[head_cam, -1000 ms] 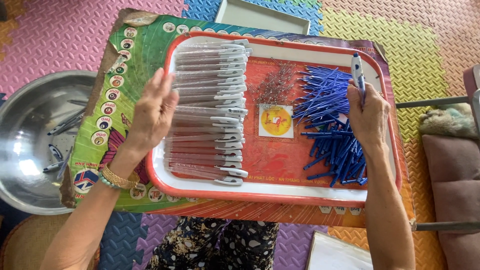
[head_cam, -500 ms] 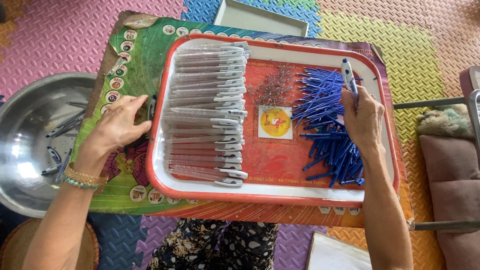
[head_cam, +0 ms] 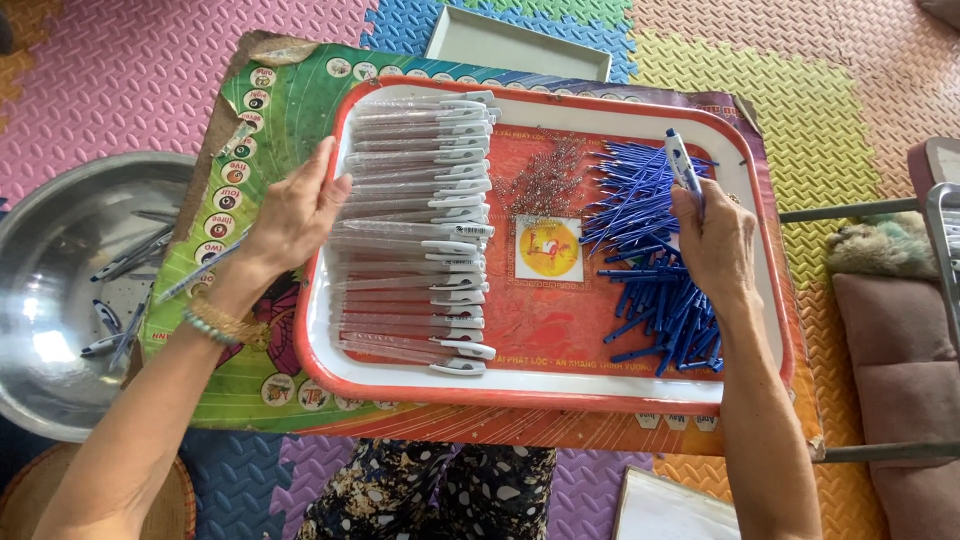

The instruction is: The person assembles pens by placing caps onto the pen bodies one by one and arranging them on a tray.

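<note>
A red-rimmed white tray (head_cam: 520, 388) lies on a green printed board (head_cam: 290, 100). In it are a row of clear pen barrels with white clips (head_cam: 420, 230), a small heap of metal springs (head_cam: 545, 180) and a pile of blue pen parts (head_cam: 650, 200). My left hand (head_cam: 295, 215) rests at the tray's left rim, fingertips against the barrels, holding nothing. Over the blue pile, my right hand (head_cam: 715, 245) grips a blue and white pen (head_cam: 681, 163) that points up and away.
A steel bowl (head_cam: 60, 290) holding several pens sits left of the board. A loose pen (head_cam: 200, 277) lies on the board under my left wrist. A shallow grey tray (head_cam: 515, 45) lies beyond the board. A cushion (head_cam: 900, 330) and metal frame (head_cam: 945, 230) stand right.
My left hand left the barrels, swung left over the board toward the bowl, and is back at the tray's left rim. My right hand kept the pen and shifted slightly.
</note>
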